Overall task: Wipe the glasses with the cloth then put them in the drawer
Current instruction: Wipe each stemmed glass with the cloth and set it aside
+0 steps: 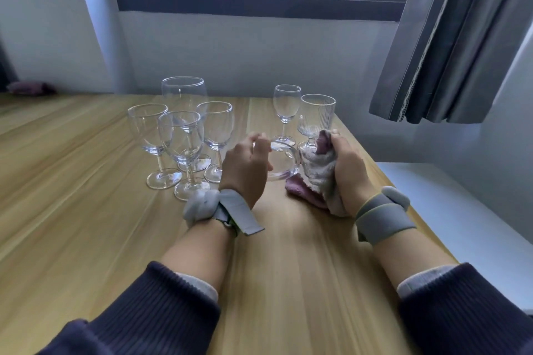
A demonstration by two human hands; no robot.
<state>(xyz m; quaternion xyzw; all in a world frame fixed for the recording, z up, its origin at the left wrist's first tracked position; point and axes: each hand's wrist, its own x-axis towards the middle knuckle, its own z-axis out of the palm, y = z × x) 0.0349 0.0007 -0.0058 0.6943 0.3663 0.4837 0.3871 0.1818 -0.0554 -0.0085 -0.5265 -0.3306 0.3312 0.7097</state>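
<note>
The person is holding a clear glass on its side just above the wooden table, near centre of view, w/ the left hand curled round one end and the right hand bunching a grey-pink cloth against the other end. Which end is rim vs. base is hard to tell; the glass is see-through and half hidden by fingers.

Handling, as a judgement: the glass is looking light, stiff, smooth, thin-walled, so slippery on bare skin and prob. fragile if knocked on the tabletop. Best hold is likely round the bowl w/ fingers wrapped, not a pinch on the thin edge. The cloth is soft, floppy, grippy; it is draping down to the table at approx. 6 o'clock of the right hand.

Pose: both forearms are reaching fwd, wrists w/ grey straps; left palm is facing right, fingers bent over the glass; right hand is clenching the cloth, thumb on top.

A group of 4 stemmed glasses is standing at 10 o'clock of the left hand; a small stemmed glass and a ribbed glass are standing at 12 o'clock, just behind the hands. No drawer is showing.
</note>
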